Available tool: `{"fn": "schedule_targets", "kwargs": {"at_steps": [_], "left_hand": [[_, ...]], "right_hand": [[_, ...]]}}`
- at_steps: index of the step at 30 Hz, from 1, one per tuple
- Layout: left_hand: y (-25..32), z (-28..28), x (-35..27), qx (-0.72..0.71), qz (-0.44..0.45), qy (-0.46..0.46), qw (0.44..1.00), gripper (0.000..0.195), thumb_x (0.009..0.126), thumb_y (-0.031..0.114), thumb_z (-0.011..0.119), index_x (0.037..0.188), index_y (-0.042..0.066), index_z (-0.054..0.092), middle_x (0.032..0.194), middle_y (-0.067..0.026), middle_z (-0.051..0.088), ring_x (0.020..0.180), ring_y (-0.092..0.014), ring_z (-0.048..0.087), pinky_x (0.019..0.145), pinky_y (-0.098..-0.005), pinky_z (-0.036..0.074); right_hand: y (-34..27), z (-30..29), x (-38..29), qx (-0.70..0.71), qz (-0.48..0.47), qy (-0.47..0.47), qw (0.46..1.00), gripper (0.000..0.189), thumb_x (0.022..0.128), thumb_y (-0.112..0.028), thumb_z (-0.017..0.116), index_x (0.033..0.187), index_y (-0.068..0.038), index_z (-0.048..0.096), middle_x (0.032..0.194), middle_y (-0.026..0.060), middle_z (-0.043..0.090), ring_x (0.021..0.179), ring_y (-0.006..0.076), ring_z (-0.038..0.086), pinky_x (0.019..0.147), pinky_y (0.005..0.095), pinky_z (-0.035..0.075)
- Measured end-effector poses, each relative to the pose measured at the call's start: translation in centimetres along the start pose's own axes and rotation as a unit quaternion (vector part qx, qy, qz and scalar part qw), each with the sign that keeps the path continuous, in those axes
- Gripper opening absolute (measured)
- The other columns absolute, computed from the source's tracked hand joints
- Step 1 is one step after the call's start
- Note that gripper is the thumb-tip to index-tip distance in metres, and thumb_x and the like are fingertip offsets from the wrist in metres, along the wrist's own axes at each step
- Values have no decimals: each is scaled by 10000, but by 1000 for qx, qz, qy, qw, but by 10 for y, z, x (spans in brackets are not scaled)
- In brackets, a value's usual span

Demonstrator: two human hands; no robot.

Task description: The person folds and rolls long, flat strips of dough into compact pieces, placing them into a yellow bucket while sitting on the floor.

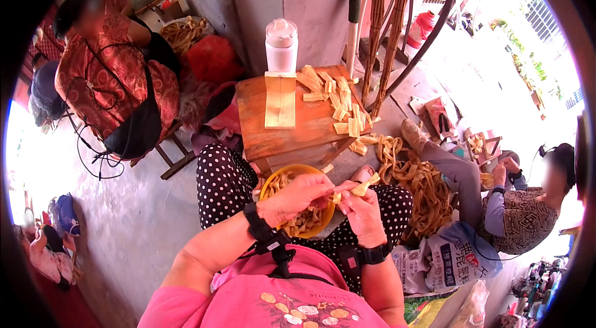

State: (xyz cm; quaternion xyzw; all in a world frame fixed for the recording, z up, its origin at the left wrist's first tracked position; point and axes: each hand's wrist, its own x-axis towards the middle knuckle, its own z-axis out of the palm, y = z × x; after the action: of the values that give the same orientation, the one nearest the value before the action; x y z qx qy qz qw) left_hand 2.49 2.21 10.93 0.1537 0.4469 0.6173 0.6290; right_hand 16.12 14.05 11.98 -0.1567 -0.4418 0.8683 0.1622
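Both my hands meet above my lap and pinch one pale-yellow strip piece [366,187], gathered narrow in the middle with a flared end. My left hand [298,198] grips its left part with thumb and fingers; part of the strip is hidden there. On the right side, my right hand [363,216] holds the piece between thumb and fingers. Beneath them, between my knees, a yellow basin [266,187] contains many small folded strip pieces [305,224]. Beyond it stands a low wooden table [253,109], with flat cut strips [342,95] along its right side.
On the table are a grooved wooden block [280,106] and a white lidded tumbler [281,48]. Long loose strips [419,188] heap on the floor by my right knee. Co-workers sit left [116,81] and right [517,216]. Printed sacks [447,258] lie at lower right.
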Motion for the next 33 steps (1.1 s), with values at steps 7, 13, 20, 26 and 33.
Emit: {"fn": "schedule_targets", "kwargs": {"at_steps": [7, 13, 20, 26, 33], "left_hand": [[9, 2, 6, 203, 160, 42, 965, 117, 925, 157, 529, 913, 42, 547, 796, 20, 574, 691, -68, 535, 629, -216, 440], [31, 27, -8, 400, 264, 155, 864, 104, 880, 113, 570, 880, 9, 563, 735, -75, 606, 656, -117, 575, 590, -272, 459], [6, 29, 7, 401, 325, 176, 838, 76, 859, 70, 563, 905, 11, 578, 753, -70, 606, 626, -127, 589, 574, -266, 467], [15, 7, 15, 355, 265, 111, 890, 214, 897, 28, 481, 1095, 32, 564, 863, -20, 609, 773, -86, 585, 685, -222, 473], [28, 2, 8, 198, 102, 63, 973, 173, 884, 44, 542, 1033, 1, 618, 894, -26, 654, 782, -70, 599, 676, -216, 491]], "right_hand": [[-5, 8, 6, -104, -33, 62, 992, 106, 803, 55, 622, 872, -19, 656, 799, -10, 582, 712, 64, 532, 649, 188, 410], [4, 10, 14, -391, -232, 112, 884, 146, 753, 50, 655, 824, -33, 558, 743, 47, 596, 627, 138, 561, 585, 240, 444], [10, 0, 27, -493, -213, 178, 825, 191, 729, 45, 650, 813, -40, 501, 685, 74, 559, 600, 166, 534, 556, 281, 428], [24, -1, 28, -389, -254, 199, 863, 249, 696, 117, 630, 833, -25, 478, 771, 79, 532, 692, 167, 506, 609, 281, 418], [23, 2, 22, -449, -247, 161, 843, 229, 690, 84, 649, 830, -33, 511, 857, 86, 500, 744, 195, 506, 657, 284, 418]]}}
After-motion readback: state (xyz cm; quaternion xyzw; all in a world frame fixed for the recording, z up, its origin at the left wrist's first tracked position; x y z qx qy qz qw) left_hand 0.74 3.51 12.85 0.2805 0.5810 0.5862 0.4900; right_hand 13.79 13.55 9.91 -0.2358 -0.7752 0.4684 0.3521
